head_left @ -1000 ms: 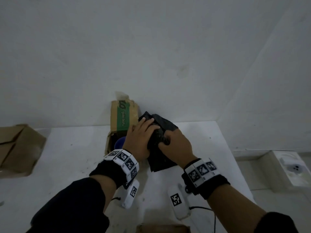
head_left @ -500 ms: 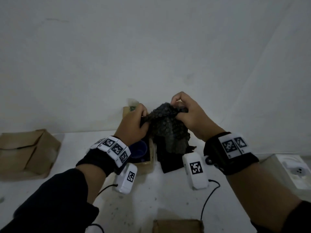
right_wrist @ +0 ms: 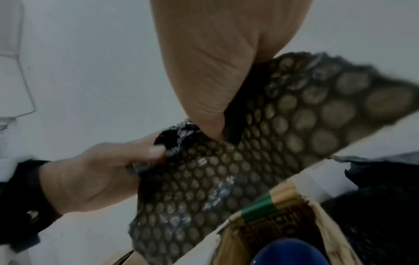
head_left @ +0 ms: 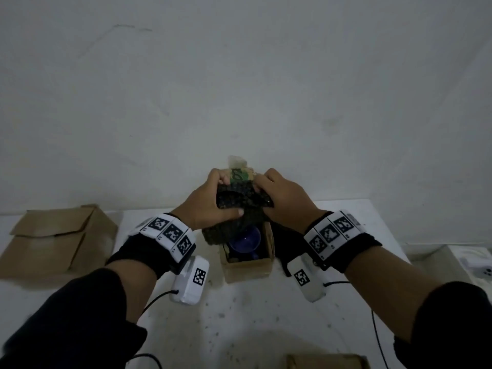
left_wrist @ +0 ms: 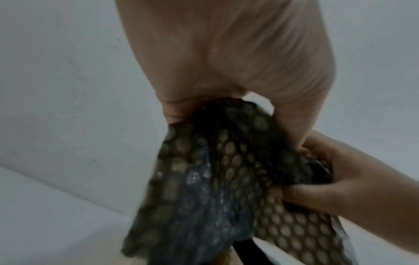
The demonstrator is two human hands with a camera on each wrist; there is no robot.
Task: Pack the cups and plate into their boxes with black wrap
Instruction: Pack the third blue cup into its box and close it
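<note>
A small open cardboard box [head_left: 247,269] stands at the middle of the white table, with a blue cup [head_left: 244,239] upright inside it. Just above the box, both hands hold a sheet of black bubble wrap [head_left: 243,200]. My left hand [head_left: 213,201] grips its left side, thumb in front. My right hand [head_left: 279,199] grips its right side. In the left wrist view the black bubble wrap [left_wrist: 204,188] hangs from my pinching fingers. The right wrist view shows the black bubble wrap [right_wrist: 226,161] above the box [right_wrist: 283,215] and the blue cup [right_wrist: 288,252].
A flattened cardboard box [head_left: 56,241] lies at the table's left. More black wrap [head_left: 285,249] lies right of the open box. Another cardboard edge [head_left: 327,362] shows at the near side. A white object [head_left: 476,267] sits beyond the table's right edge.
Both hands lifted the bubble wrap off the table, then brought it down over the open box. My view has tilted, showing the blue cup inside.
</note>
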